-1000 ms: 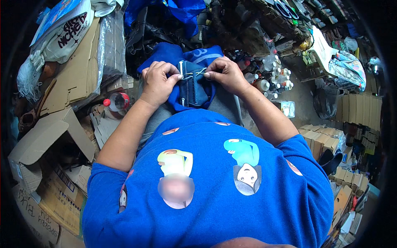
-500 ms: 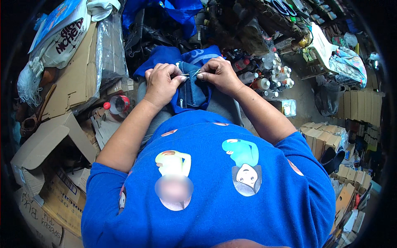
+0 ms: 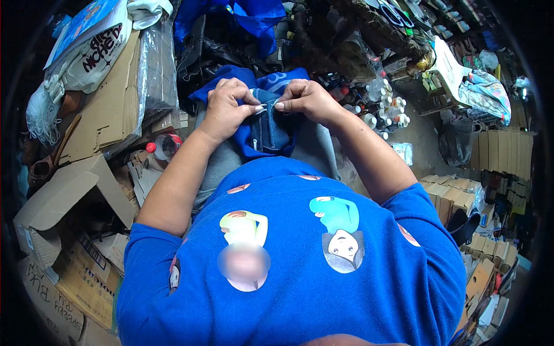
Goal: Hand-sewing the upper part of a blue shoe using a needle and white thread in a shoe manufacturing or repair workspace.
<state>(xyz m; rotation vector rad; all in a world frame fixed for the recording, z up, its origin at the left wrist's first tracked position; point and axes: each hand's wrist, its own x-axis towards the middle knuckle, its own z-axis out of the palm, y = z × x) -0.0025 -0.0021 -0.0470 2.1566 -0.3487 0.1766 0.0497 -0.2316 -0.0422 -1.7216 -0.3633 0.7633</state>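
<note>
A dark blue denim piece (image 3: 281, 135) with pale stitching lies in my lap over a brighter blue cloth (image 3: 228, 73). My left hand (image 3: 231, 109) is closed in a pinch at its upper left, with a short bit of white cord (image 3: 264, 105) showing at the fingertips. Across from it, my right hand (image 3: 309, 102) pinches thumb to finger against the piece's upper right; what lies between those fingertips is too small to make out. The two pinches are a small gap apart. A white cord end (image 3: 255, 144) shows low on the denim.
To my left stand flattened cardboard (image 3: 109, 109), an open carton (image 3: 63, 190) and a red-capped bottle (image 3: 167, 147). Several small white-capped bottles (image 3: 392, 109) cluster at the right, beyond my right forearm. Stacked cardboard (image 3: 450, 193) sits farther right; a blue plastic bag (image 3: 254, 20) is ahead.
Both hands have shifted slightly, and the right fingertips sit a little lower against the denim. The white strand seen at the right fingertips before no longer shows clearly.
</note>
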